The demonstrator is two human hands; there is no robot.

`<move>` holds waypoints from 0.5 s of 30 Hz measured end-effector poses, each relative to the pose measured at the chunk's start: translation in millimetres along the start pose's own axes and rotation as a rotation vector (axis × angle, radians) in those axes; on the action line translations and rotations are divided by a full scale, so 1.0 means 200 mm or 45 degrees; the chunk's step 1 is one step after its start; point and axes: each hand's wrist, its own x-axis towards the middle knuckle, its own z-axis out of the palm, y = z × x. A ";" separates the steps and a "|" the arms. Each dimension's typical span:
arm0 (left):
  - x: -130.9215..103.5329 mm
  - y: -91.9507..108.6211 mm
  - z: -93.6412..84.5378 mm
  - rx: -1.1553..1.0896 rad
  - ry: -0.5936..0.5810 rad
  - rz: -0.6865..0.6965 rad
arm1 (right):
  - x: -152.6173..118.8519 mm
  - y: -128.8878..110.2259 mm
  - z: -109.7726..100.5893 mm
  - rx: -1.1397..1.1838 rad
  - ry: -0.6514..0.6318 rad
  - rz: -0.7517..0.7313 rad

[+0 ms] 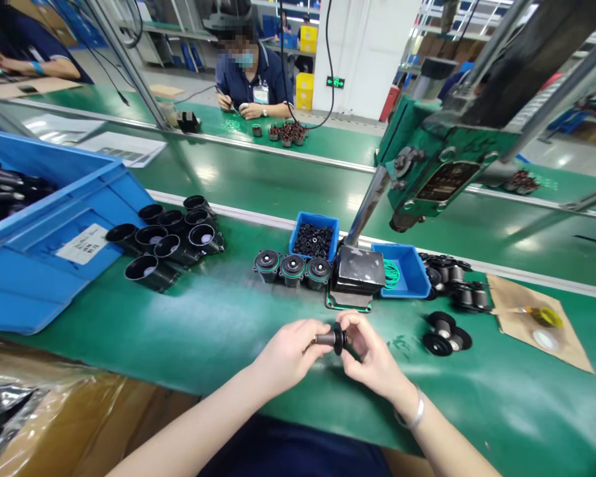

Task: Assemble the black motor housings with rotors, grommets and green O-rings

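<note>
A small rotor-like part (pixel 326 338), a dark grey cylinder with a black disc on one end, is held level between both hands above the green bench (pixel 218 331). My left hand (pixel 294 348) pinches the free end of its cylinder. The fingers of my right hand (pixel 368 351) close around the black disc side, hiding part of it. Just beyond the hands is a dark metal block (pixel 360 268) on a base plate. Left of that block, three black round housings (pixel 293 268) with green rings stand in a row. Similar disc-ended parts (pixel 444 336) lie to the right.
A green press (pixel 442 159) leans over the bench from the right. Small blue bins hold black rings (pixel 314 240) and green rings (pixel 391 273). Black cups (pixel 169 246) cluster beside a large blue crate (pixel 54 265). Cardboard with a brush (pixel 536 315) lies right. A co-worker (pixel 255 73) sits opposite.
</note>
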 end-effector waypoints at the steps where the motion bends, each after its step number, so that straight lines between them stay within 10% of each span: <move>1: 0.00 -0.01 0.01 0.004 0.004 -0.001 | 0.00 0.00 0.00 -0.025 0.010 -0.009; 8: 0.16 -0.01 -0.14 0.093 -0.351 0.036 | 0.00 0.05 -0.01 -0.243 -0.012 -0.056; 15: 0.82 -0.21 -0.41 0.709 -0.173 -0.119 | 0.00 0.11 -0.02 0.003 0.053 0.075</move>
